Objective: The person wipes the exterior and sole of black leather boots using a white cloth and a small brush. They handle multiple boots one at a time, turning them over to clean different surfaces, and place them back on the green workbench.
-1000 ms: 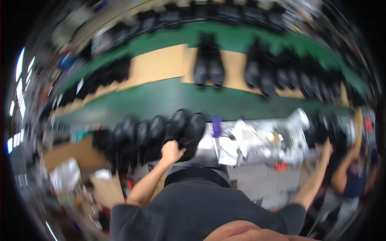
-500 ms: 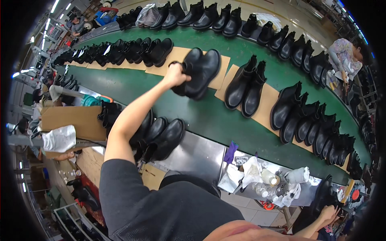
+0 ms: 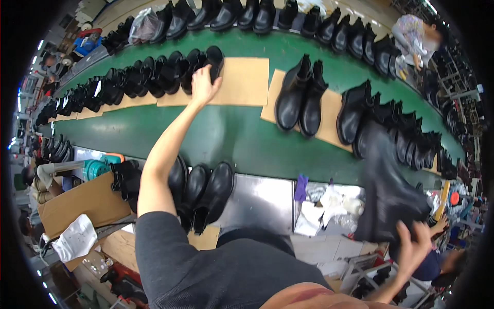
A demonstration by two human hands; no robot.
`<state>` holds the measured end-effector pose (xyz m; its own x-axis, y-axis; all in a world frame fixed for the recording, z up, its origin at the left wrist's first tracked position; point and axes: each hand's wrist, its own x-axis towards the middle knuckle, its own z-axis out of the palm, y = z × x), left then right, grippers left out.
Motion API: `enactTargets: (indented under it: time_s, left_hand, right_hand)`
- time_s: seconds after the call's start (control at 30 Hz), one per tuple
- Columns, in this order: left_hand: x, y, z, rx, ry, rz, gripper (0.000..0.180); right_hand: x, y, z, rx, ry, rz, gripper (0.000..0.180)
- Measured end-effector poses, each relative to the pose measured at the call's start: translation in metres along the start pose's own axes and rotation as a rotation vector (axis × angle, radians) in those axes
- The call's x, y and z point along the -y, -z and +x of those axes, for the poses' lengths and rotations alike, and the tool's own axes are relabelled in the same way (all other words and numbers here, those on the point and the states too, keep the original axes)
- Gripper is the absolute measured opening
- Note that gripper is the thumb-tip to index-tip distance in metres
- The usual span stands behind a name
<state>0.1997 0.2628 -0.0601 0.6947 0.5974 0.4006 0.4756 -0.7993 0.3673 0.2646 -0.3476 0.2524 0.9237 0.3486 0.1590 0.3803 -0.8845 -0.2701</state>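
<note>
From my far seat I look through the head camera, and I cannot read any word, number, label or sign: not on the black boots (image 3: 292, 100) in the upper middle, not on the cardboard sheet (image 3: 244, 80) beside them, not on the cardboard panel (image 3: 85, 206) at the left.

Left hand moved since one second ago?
Yes. Against the metal bench, the left hand went forward, away from the body: from the bench's near edge, across the green table, to over the cardboard.
</note>
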Motion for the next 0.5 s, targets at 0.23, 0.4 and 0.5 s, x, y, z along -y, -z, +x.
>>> enactTargets:
  time_s: [0.23,0.4,0.5]
  left_hand:
    - [-0.177,0.139,-0.229,0.964,1.043,-1.231,0.099]
    - [-0.152,0.076,-0.338,0.745,1.141,-1.278,0.101]
    - [-0.147,0.074,-0.355,0.827,1.17,-1.404,0.097]
  right_hand:
    - [0.131,-0.215,-0.071,0.118,0.537,0.25,0.024]
    - [0.11,-0.245,-0.121,0.545,0.131,0.918,0.021]
    - [0.054,-0.288,-0.093,0.453,-0.217,0.824,0.041]
